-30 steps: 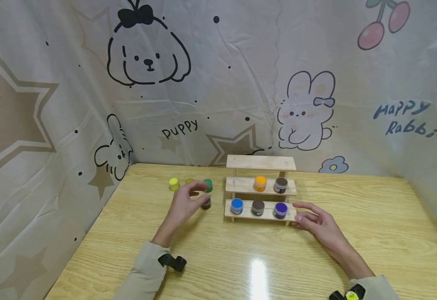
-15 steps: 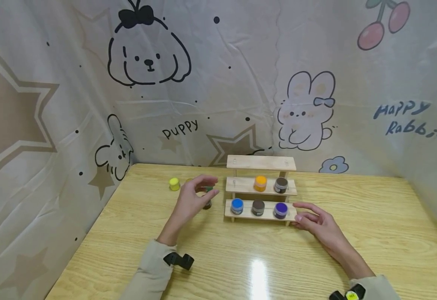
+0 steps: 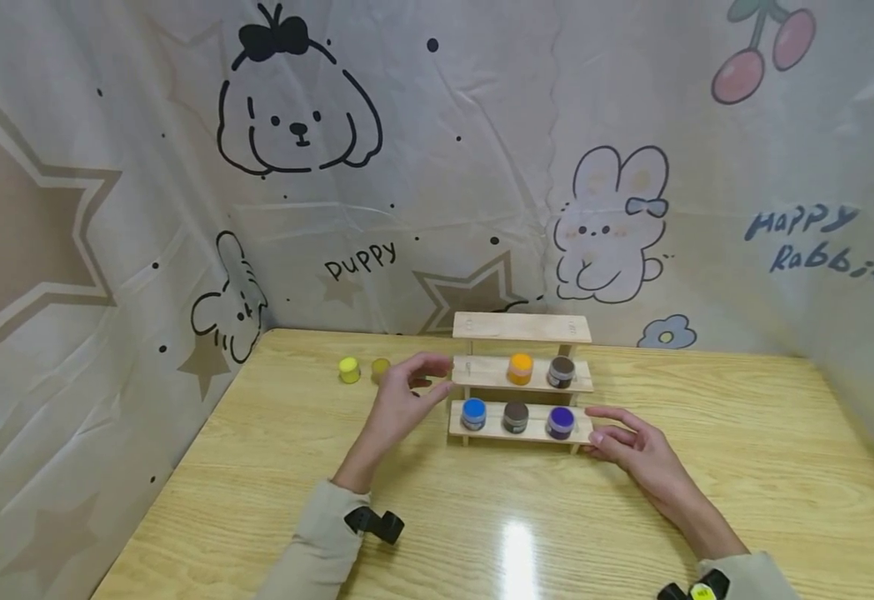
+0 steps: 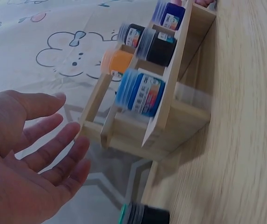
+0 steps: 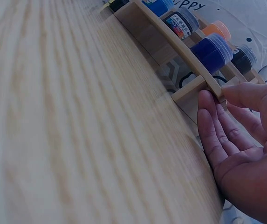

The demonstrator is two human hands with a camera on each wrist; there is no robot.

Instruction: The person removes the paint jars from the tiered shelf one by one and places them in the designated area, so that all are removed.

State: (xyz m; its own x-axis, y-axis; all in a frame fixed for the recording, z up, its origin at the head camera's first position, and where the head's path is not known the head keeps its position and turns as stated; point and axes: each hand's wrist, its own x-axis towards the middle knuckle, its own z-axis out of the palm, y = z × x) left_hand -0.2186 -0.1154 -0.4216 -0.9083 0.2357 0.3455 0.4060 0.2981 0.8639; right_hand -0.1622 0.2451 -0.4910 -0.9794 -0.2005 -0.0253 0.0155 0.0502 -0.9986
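Note:
A three-tier wooden display rack (image 3: 521, 327) stands on the table with small paint jars on it. My right hand (image 3: 650, 458) pinches the right end of its lowest shelf, thumb above and fingers (image 5: 212, 130) underneath. Nothing is in my left hand (image 3: 397, 408); its fingers are loosely spread beside the rack's left end. Along the bottom shelf sit a blue jar (image 4: 141, 93), a dark brown jar (image 3: 515, 417) and a purple jar (image 3: 561, 422). The middle shelf bears an orange jar (image 3: 520, 368) and another dark jar (image 3: 561, 372). The top shelf is bare.
Left of the rack, a yellow jar (image 3: 349, 370) and an olive-yellow jar (image 3: 380, 369) stand on the wooden table (image 3: 257, 467). A dark jar (image 4: 154, 215) with a green edge shows below my left hand. A printed curtain (image 3: 437, 167) hangs behind and at the sides.
My left hand has moved right, away from the loose jars toward the rack's left end, and now covers the green one in the head view. The right hand and the rack have stayed put.

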